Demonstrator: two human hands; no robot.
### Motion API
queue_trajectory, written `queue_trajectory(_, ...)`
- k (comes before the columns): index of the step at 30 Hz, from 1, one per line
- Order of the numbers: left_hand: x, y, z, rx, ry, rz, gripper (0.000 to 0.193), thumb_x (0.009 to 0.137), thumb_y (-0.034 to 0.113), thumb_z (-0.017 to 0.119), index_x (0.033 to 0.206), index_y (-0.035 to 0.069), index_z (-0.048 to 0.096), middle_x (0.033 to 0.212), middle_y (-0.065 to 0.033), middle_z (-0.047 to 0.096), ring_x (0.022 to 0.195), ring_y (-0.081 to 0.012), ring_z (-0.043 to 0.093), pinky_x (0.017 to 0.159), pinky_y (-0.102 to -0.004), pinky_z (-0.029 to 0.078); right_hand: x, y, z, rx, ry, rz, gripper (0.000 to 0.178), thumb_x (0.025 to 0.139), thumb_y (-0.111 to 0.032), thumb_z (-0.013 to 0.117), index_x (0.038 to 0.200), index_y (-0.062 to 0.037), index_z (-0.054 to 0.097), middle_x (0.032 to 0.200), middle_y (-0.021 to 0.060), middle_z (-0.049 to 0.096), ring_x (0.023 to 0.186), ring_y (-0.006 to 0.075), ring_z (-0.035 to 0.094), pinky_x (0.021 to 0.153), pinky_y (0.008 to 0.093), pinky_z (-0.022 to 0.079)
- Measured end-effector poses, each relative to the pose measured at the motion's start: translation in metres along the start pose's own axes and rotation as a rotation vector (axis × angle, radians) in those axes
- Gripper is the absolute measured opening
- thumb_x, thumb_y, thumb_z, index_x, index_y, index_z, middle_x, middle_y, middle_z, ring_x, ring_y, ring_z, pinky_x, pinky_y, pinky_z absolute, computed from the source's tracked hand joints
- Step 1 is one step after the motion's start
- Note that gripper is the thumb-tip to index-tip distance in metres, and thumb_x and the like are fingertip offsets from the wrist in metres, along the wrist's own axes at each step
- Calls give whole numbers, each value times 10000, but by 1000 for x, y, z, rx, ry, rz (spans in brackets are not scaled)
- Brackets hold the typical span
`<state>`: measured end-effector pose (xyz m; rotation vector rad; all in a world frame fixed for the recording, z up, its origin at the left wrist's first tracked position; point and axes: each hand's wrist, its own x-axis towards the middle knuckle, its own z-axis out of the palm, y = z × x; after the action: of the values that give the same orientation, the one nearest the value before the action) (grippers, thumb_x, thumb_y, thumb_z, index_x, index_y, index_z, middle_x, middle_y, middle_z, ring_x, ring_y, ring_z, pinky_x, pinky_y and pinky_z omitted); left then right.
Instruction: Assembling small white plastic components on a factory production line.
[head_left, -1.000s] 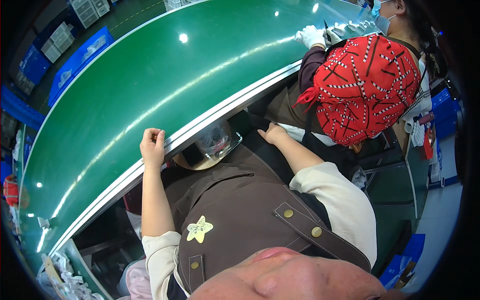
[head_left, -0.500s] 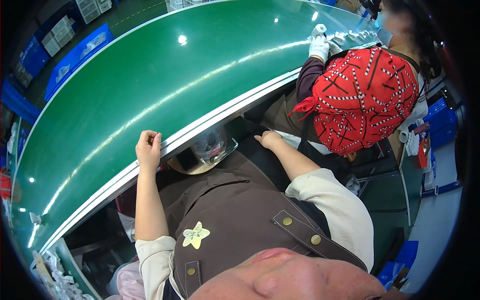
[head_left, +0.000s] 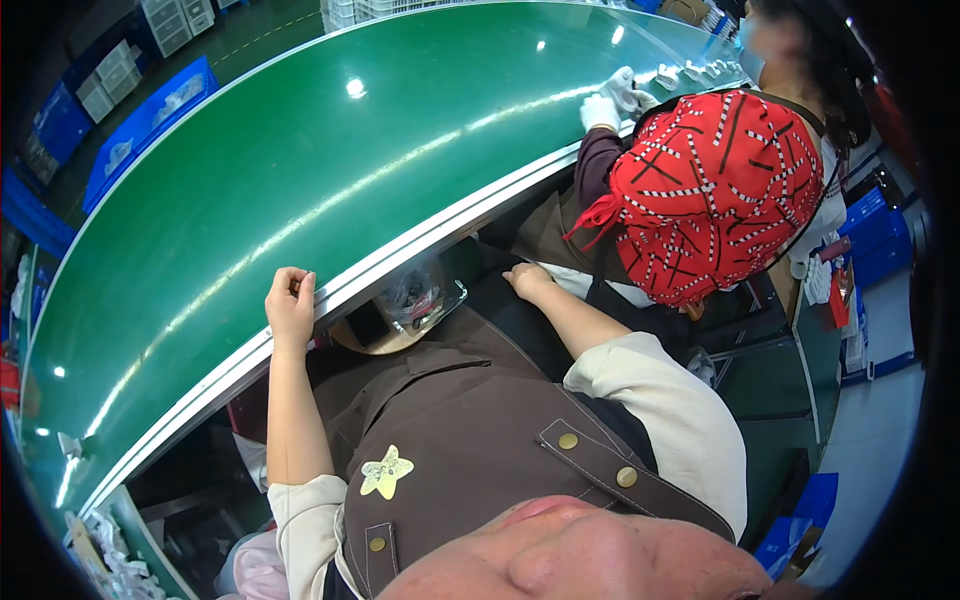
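Observation:
My left hand (head_left: 291, 308) rests at the near edge of a green work surface (head_left: 400, 150). Its fingers are curled in loosely, and nothing shows between them. My right hand (head_left: 527, 281) lies on my dark-clothed lap below that edge, its fingers bent inward and partly hidden; I see nothing in it. Between the two hands, under the edge, is a round wooden-looking tray (head_left: 393, 346). On it are a clear plastic bag (head_left: 412, 290) with small things inside and a dark flat object (head_left: 367, 322).
At the right sits a co-worker in a red patterned garment (head_left: 720, 200), white-gloved hands (head_left: 602, 112) handling a white piece. Several white pieces (head_left: 692, 72) lie beyond. A small white piece (head_left: 69, 446) is at the far left. Blue bins (head_left: 150, 130) stand past the surface.
The co-worker's gloved hands and the white piece have shifted and turned. My left fingers have bent slightly differently; my right fingers look more tucked in. The whole view has shifted a little.

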<state>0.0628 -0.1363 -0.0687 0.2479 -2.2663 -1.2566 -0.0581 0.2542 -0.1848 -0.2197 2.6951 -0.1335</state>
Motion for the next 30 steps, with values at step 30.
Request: queue_trajectory(30, -10, 10, -3, 17, -16, 28, 121, 825, 93, 615, 810, 11, 528, 659, 2, 507, 600, -72, 447, 561, -221, 390, -67, 16, -6, 351, 69, -393, 295, 834, -230, 555, 667, 14, 558, 558, 150, 543, 511, 202, 537, 520, 359, 432)
